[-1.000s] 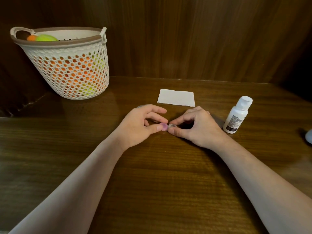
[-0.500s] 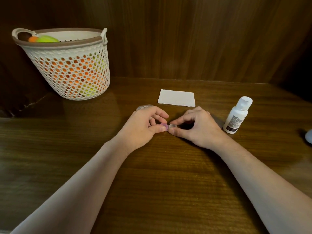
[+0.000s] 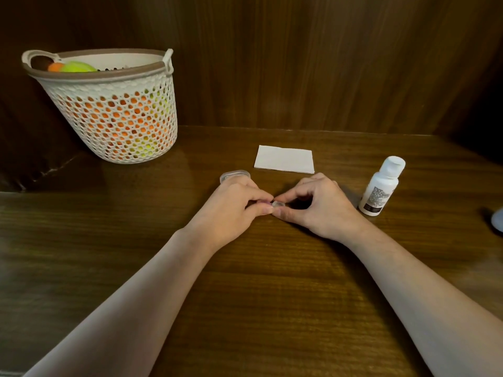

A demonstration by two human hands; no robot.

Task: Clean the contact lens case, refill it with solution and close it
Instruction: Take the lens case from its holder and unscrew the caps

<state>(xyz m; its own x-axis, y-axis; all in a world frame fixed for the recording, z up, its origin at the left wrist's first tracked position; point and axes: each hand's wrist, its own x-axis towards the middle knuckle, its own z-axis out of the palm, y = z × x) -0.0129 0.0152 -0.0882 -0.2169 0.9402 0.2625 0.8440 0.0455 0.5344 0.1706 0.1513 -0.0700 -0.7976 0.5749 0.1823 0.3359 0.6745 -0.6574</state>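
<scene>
The small contact lens case (image 3: 277, 204) lies on the wooden table (image 3: 258, 281) between my two hands. My left hand (image 3: 234, 208) pinches its left end, where a purple cap is almost fully covered by my fingers. My right hand (image 3: 315, 205) pinches the clear right cap between thumb and forefinger. A white solution bottle (image 3: 381, 186) with its cap on stands to the right of my right hand. A folded white tissue (image 3: 284, 159) lies flat just beyond my hands.
A clear plastic lid or small container (image 3: 234, 176) sits right behind my left hand. A white perforated basket (image 3: 114, 115) holding orange and green balls stands at the back left. A pale object (image 3: 498, 219) shows at the right edge. Wood panelling closes off the back.
My left fingers have curled further over the purple cap, hiding most of it. The clear container behind my left hand has come into view. My right hand has held its grip.
</scene>
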